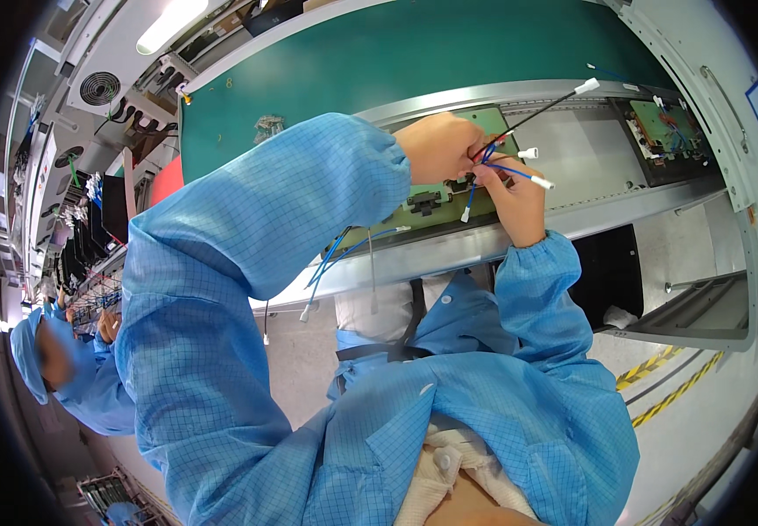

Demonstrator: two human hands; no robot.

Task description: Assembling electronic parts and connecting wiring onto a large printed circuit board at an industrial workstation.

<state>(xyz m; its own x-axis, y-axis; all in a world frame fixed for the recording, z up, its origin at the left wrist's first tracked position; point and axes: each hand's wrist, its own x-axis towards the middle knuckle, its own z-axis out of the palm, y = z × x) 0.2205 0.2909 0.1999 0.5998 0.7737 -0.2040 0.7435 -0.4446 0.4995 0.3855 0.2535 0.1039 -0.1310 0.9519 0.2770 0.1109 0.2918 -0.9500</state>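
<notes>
My left hand is closed, its fingertips pinching a small bundle of blue and black wires with white plug connectors on their ends. From the right, my right hand grips the same bundle; its thumb and fingers meet close to my left fingertips. The wire ends fan out to the upper right, right and downward. Beneath both hands lies a green circuit board with dark parts on it, partly covered by my hands and left sleeve. More blue wires with white ends hang over the near rail, beside my left sleeve.
A second circuit board with wires sits farther right on the metal rail track. Behind runs a green work surface with a small clear bag. A co-worker in blue is at far left.
</notes>
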